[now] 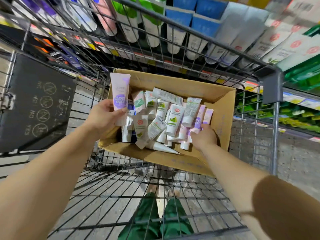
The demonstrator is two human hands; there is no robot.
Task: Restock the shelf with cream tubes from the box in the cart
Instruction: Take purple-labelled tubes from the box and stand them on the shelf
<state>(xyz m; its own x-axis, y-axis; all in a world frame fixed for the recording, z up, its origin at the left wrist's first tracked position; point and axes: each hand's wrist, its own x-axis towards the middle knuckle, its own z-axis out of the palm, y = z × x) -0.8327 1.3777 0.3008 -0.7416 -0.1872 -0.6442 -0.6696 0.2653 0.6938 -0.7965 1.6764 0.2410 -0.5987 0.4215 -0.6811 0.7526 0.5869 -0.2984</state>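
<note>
An open cardboard box (pixel 223 108) sits in the wire cart (pixel 121 179) and holds several cream tubes (pixel 161 116) in white, green and pink-purple. My left hand (pixel 103 116) grips a pink-purple tube (pixel 119 91) upright, crimp end up, over the box's left edge. My right hand (pixel 204 135) reaches into the right side of the box with its fingers on another pink-purple tube (pixel 199 118); whether they close round it is hidden.
Beyond the cart's far rim, shelves (pixel 155 63) carry rows of tubes and boxed products, with green packs (pixel 303 75) at the right. A black fold-down child-seat panel (pixel 38 104) hangs at the cart's left. My legs in green trousers show below through the wire floor.
</note>
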